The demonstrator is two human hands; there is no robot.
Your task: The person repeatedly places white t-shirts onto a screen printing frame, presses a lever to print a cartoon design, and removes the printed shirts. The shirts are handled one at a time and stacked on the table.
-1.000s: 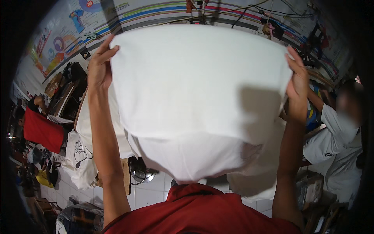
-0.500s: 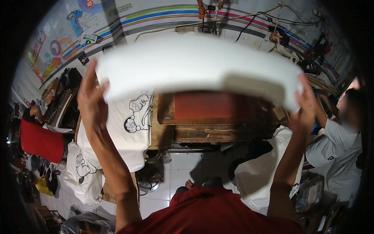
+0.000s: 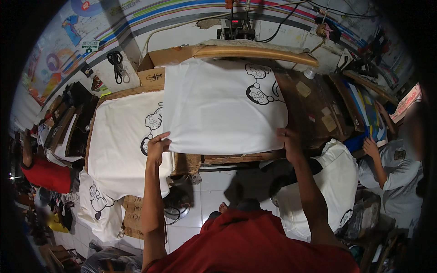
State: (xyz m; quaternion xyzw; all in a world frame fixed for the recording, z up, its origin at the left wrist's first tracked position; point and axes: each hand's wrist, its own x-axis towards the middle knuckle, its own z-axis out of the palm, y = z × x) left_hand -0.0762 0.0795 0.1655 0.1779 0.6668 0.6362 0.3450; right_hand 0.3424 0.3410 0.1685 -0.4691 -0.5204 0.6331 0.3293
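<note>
A white cloth (image 3: 214, 113) with a black line cartoon print at its upper right lies spread over the middle of the worktable. My left hand (image 3: 158, 148) pinches its near left corner, fingers closed on the edge. At the near right corner, my right hand (image 3: 288, 142) is closed on the same cloth. Its near edge runs fairly straight between my hands, just at the table's front. To the left, partly under this cloth's side, lies a cream cloth (image 3: 120, 134) with a similar print, beside my left hand.
A wooden bar (image 3: 259, 53) and a cardboard box (image 3: 152, 77) stand behind the cloth. The brown worktable (image 3: 309, 109) shows at right. Another printed cloth (image 3: 318, 191) hangs beside my right forearm. At far right, a co-worker (image 3: 387, 168) handles a blue and yellow frame (image 3: 375, 120).
The white cloth was raised and blurred in front of me; it has come down flat onto the table, its print now showing. Both hands have moved down and closer together.
</note>
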